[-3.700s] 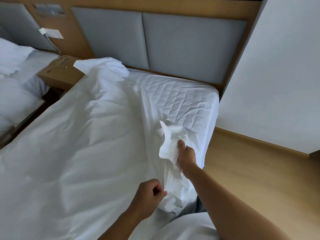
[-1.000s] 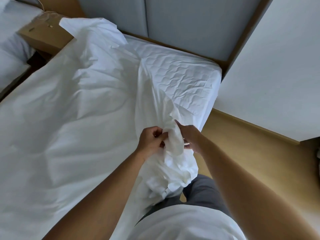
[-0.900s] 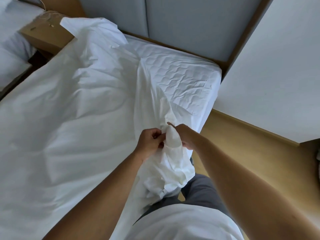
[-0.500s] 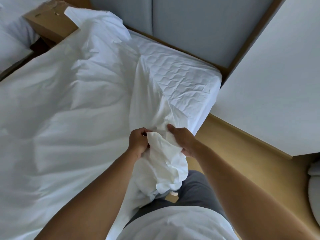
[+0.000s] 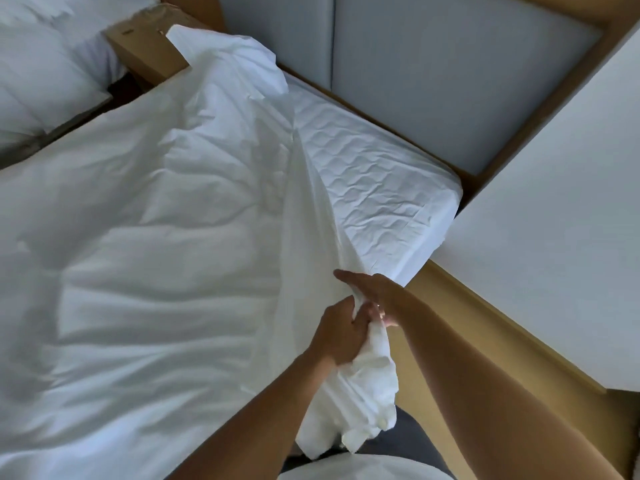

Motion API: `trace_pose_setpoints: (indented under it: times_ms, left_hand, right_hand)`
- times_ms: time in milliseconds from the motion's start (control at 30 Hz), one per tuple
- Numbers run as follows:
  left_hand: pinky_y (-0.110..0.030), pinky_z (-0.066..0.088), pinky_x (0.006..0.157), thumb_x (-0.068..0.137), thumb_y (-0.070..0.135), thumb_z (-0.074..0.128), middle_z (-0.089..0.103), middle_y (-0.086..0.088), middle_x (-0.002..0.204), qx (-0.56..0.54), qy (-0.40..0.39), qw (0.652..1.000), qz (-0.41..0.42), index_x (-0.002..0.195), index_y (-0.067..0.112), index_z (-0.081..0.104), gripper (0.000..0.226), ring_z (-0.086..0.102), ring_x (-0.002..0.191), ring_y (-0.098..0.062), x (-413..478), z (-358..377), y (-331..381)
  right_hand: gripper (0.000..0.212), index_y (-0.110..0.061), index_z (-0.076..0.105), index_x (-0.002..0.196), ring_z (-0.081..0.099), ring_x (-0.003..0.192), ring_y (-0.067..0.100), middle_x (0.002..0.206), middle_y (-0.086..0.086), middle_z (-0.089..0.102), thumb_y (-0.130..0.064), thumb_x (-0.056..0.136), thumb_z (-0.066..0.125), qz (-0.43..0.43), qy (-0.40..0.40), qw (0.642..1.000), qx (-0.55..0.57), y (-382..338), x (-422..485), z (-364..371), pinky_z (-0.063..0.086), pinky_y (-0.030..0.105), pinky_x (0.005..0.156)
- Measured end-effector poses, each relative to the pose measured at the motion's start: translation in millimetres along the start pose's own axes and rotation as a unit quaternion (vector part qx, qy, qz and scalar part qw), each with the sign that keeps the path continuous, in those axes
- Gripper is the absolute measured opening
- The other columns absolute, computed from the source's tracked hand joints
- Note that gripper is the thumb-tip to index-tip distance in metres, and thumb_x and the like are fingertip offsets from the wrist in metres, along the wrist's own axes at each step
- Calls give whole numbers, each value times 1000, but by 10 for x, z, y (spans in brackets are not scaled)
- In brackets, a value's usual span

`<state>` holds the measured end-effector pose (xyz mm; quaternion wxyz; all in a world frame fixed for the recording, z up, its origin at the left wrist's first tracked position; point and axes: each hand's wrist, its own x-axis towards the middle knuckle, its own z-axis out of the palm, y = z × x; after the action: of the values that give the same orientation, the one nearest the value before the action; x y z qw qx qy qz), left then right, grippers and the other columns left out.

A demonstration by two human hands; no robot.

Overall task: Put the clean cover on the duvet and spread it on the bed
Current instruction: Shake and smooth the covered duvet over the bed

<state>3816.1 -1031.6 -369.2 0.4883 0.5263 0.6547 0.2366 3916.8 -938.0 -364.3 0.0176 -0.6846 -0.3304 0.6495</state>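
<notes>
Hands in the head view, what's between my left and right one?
A bunched fold of the white duvet cover, held by both left hand and right hand, seen in the head view.

I see the bed (image 5: 398, 188) running away from me to a grey padded headboard (image 5: 433, 64). Its mattress wears a white quilted pad, creased, and that pad lies bare only at the far right corner, up against the headboard. The rest is under the white duvet cover (image 5: 166, 237), which lies rumpled in broad folds across the mattress. The cover's far corner reaches past the bed's left edge onto a wooden nightstand (image 5: 145, 50). Its near right edge is raised off the mattress and hangs bunched over the side.
</notes>
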Motion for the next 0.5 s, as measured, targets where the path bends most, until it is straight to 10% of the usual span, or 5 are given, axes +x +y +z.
trace_pose_setpoints:
  times_ms: [167, 333, 500]
  left_hand:
    - [-22, 41, 63, 96, 53, 49, 62, 8, 65, 58, -39, 998, -7, 71, 28, 51, 35, 58, 61, -6, -132, 243, 285]
    - [-31, 44, 74, 77, 80, 49, 65, 4, 89, 0, 131, 978, -164, 88, 20, 64, 63, 63, 87, -9, 470, -412, 537]
    - [-40, 56, 79, 77, 78, 64, 70, -7, 108, -281, -72, 889, -353, 114, 17, 70, 71, 68, 98, -28, 840, -60, 821]
  right_hand:
    - [22, -3, 59, 108, 61, 92, 28, 100, 12, 60, -21, 98, 52, -108, 21, 927, -358, -255, 35, -203, 49, 31, 70]
    - [38, -6, 61, 111, 63, 92, 26, 106, 9, 66, -41, 100, 50, -218, 70, 920, -318, -242, -12, -582, 47, 32, 74]
    - [34, -22, 65, 82, 66, 64, 7, 75, -5, 69, -55, 76, 64, -283, 73, 923, -251, -281, -203, -891, 49, 24, 53]
